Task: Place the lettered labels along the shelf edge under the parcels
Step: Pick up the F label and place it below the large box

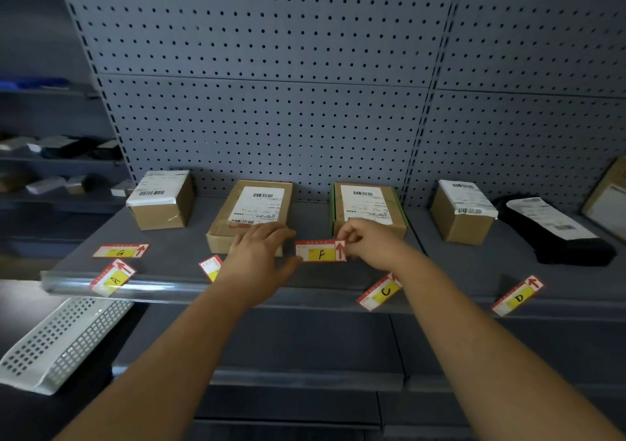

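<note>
Red-and-white labels with yellow patches lie on the grey shelf (176, 257). My right hand (369, 242) pinches the right end of the label F (320, 251), held just above the shelf between two parcels. My left hand (259, 254) touches its left end, fingers spread. Label G (120, 251) lies flat at the left. Label A (113, 278), label C (381, 292) and label D (517, 295) sit tilted at the shelf edge (237, 291). Another label (210, 267) is half hidden by my left hand. Three cardboard parcels (162, 200), (252, 213), (367, 208) stand behind.
A fourth small box (462, 212), a black bag parcel (555, 230) and a leaning flat parcel (606, 200) stand at the right. A pegboard wall (271, 102) backs the shelf. A white perforated basket (64, 335) rests lower left. More shelves with items are at far left.
</note>
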{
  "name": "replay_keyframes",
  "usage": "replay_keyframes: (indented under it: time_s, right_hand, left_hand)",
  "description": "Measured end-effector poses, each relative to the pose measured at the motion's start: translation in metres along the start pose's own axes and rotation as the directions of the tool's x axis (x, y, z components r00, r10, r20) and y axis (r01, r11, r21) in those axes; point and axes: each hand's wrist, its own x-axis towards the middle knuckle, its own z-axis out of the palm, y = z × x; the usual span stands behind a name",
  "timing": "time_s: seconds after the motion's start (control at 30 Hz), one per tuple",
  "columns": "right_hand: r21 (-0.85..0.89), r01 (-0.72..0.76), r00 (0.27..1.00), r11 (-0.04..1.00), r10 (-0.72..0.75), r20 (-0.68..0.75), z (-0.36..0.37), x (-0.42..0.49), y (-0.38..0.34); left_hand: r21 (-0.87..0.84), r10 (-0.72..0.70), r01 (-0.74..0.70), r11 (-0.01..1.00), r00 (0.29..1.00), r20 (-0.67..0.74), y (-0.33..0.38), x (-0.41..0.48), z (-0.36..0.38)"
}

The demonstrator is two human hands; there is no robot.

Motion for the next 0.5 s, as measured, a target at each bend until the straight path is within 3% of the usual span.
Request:
replay_keyframes:
  time_s: [0.33, 0.5]
  right_hand:
    - [0.177, 0.019, 0.995, 0.984, 0.0, -0.104, -0.021, -0.077, -0.025]
    - [0.284, -0.023, 0.996, 0.959, 0.046, -0.077, -0.009, -0.119, -0.037]
  left_hand:
    - [-0.019, 0.129, -0.131, 0.991, 0.988, -0.087, 0.03, -0.023, -0.029]
    - [-0.041, 0.178, -0.181, 0.983, 0.982, -0.069, 0.039, -0.053, -0.042]
